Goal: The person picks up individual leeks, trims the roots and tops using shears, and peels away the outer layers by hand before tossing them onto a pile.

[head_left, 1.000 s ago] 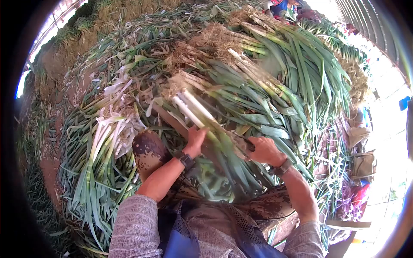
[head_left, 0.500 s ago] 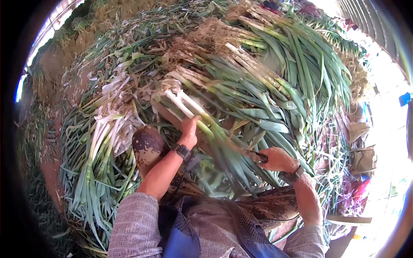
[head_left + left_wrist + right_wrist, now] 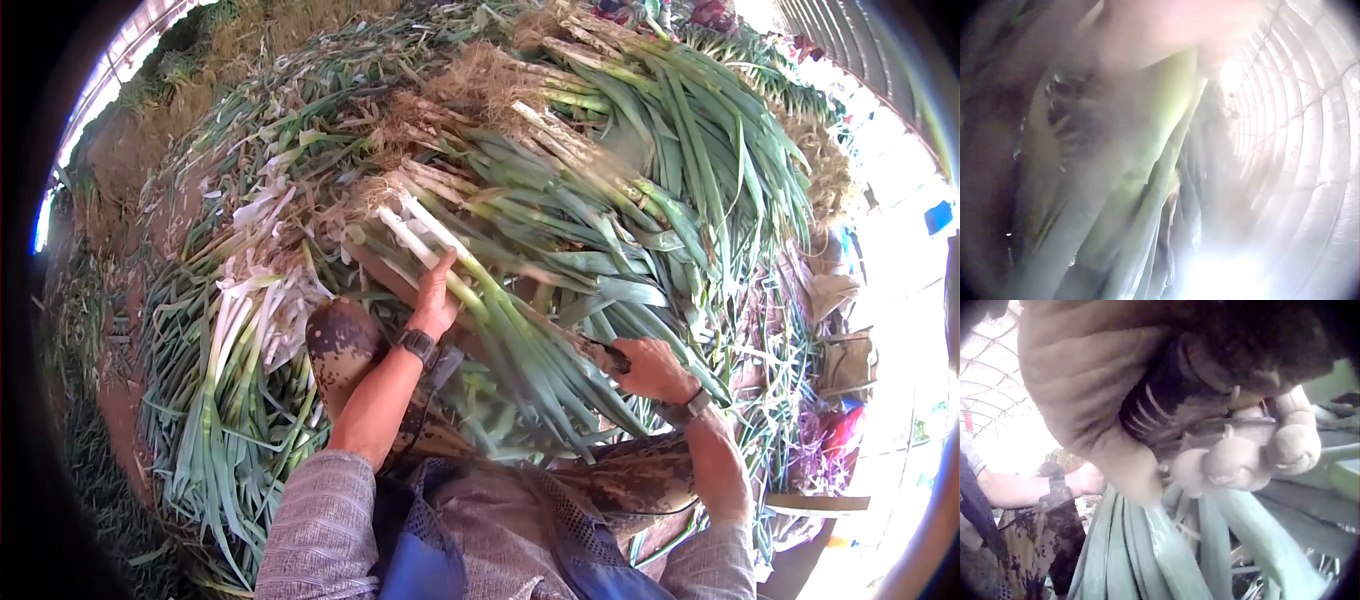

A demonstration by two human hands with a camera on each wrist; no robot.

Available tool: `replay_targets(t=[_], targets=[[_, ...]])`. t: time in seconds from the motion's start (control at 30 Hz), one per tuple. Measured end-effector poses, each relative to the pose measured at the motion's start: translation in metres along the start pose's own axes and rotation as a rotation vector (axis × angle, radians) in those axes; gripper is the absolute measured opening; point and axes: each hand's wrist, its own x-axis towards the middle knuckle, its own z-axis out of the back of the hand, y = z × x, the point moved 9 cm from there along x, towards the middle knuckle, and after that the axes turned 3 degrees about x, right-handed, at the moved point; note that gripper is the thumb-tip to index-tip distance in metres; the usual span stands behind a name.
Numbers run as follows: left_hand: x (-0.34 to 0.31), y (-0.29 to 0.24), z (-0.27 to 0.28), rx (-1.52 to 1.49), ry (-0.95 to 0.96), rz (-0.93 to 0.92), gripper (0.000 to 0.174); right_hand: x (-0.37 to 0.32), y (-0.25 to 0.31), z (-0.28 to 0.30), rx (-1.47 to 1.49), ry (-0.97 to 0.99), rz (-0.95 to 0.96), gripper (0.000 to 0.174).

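Observation:
My left hand [image 3: 436, 300] grips a pair of leeks [image 3: 478, 272] around their stems, roots up and to the left, white shafts bare, green leaves fanning down toward my right leg. My right hand [image 3: 652, 370] curls around the black ribbed handle [image 3: 1163, 403] of what looks like a knife; its narrow brownish blade [image 3: 575, 338] points up-left beside the leaves. In the right wrist view, leek leaves [image 3: 1175, 550] hang just below the fingers. The left wrist view is hazy, with green stems [image 3: 1154, 156] under the blurred hand.
Unpeeled leeks with soil-covered roots [image 3: 490, 85] lie piled ahead and to the right. Peeled leeks with white shafts [image 3: 232, 325] lie on the left, beside my camouflage-clad knee [image 3: 345, 335]. Loose leaves litter the ground [image 3: 130, 400]. A curved ribbed structure [image 3: 850, 60] rises at the far right.
My right hand has moved right and slightly down with the knife, away from the left hand. My left hand and the leeks have shifted slightly left, and the leaves have spread out.

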Motion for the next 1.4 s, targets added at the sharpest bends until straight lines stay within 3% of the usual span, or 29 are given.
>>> replay_targets(t=[0.07, 0.27, 0.5, 0.57, 0.67, 0.87, 0.97, 1.23, 1.4], targets=[[-0.001, -0.005, -0.014, 0.014, 0.134, -0.017, 0.035, 0.004, 0.010, 0.001, -0.019, -0.085, 0.078, 0.022], [-0.019, -0.001, -0.035, -0.008, 0.217, 0.060, 0.040, 0.027, 0.021, 0.003, 0.015, -0.102, 0.058, 0.024], [-0.012, -0.003, -0.012, 0.052, 0.106, 0.031, 0.042, 0.029, 0.031, 0.014, -0.053, -0.092, 0.067, 0.024], [0.000, 0.006, 0.010, 0.031, 0.040, 0.113, 0.042, 0.023, 0.018, 0.007, -0.094, -0.091, 0.069, 0.022], [0.006, 0.004, 0.018, 0.064, 0.011, 0.039, 0.043, 0.018, 0.018, 0.000, -0.113, -0.077, 0.127, 0.021], [-0.003, 0.003, -0.010, 0.009, 0.122, 0.077, 0.037, 0.020, 0.022, -0.005, -0.117, -0.013, 0.061, 0.017], [-0.005, 0.001, -0.010, 0.028, 0.107, 0.059, 0.040, 0.028, 0.025, -0.004, -0.087, -0.081, 0.114, 0.018], [-0.009, 0.017, -0.005, 0.128, 0.104, 0.143, 0.045, 0.058, 0.024, -0.007, -0.033, -0.094, 0.004, 0.027], [-0.013, 0.019, -0.011, 0.087, 0.119, 0.140, 0.046, 0.071, 0.042, 0.005, -0.030, -0.179, 0.112, 0.030]])
